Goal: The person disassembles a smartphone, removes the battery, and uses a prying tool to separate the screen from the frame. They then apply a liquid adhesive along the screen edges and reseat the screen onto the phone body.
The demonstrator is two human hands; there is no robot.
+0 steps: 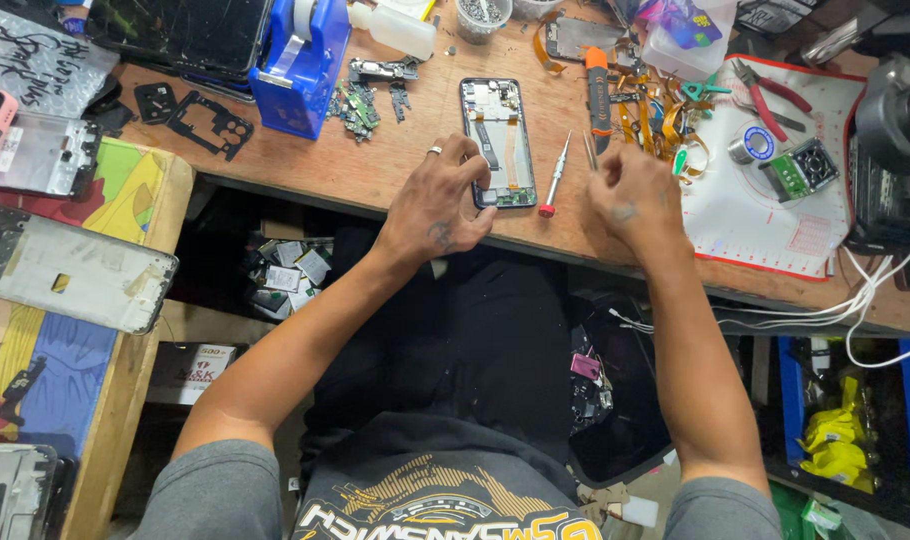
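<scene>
1. Two bare hands are over the brown wooden workbench. The left hand has a silver ring on one finger.
2. Its fingers are curled, and the fingertips touch the lower left edge of the opened black phone with its back cover off. The phone lies flat on the bench, and only its bottom corner is under the hand.
3. The right hand is pinched shut on thin silver tweezers. The tips stick up and away from the fingers.
4. A small silver screwdriver with a red end lies between the two hands, just right of the phone. No hand touches it.
5. An orange and black craft knife lies past the tweezers' tips.
6. A white work mat with a red edge lies right of the right hand. Red-handled pliers rest on it.
7. A blue tape holder stands well away, up and left of the left hand.
</scene>
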